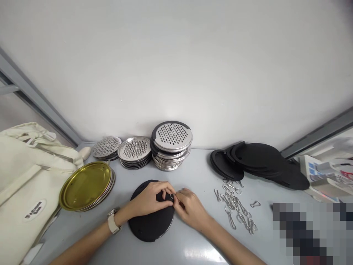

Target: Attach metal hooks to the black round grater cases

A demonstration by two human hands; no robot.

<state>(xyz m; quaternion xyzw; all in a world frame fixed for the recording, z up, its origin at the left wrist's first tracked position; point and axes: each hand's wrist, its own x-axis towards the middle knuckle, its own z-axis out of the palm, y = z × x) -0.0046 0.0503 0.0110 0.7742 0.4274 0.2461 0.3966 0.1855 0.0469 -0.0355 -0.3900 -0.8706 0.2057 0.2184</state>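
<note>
While a pale bag [24, 184] lies at the far left of the grey worktop [116, 235], a stack of gold-topped round plates [88, 186] leans just beside it. Behind these, near the wall, stand three piles: small perforated discs [107, 147], rimmed grater plates [135, 151] and a taller stack of perforated plates with black edging [172, 138]. In front of them, a black disc [151, 224] lies on the worktop between the forearms. The left hand [153, 198], with a watch [113, 221] on its wrist, reaches across the disc, its grip pinching a small metal ring [171, 196] at the disc's upper right edge. The right hand [190, 208] meets it there, thumb and forefinger pressed together at the same ring. Farther right, loose metal clips [234, 202] lie scattered, in front of overlapping black discs [256, 158]; a white box [317, 176] sits beyond.
</note>
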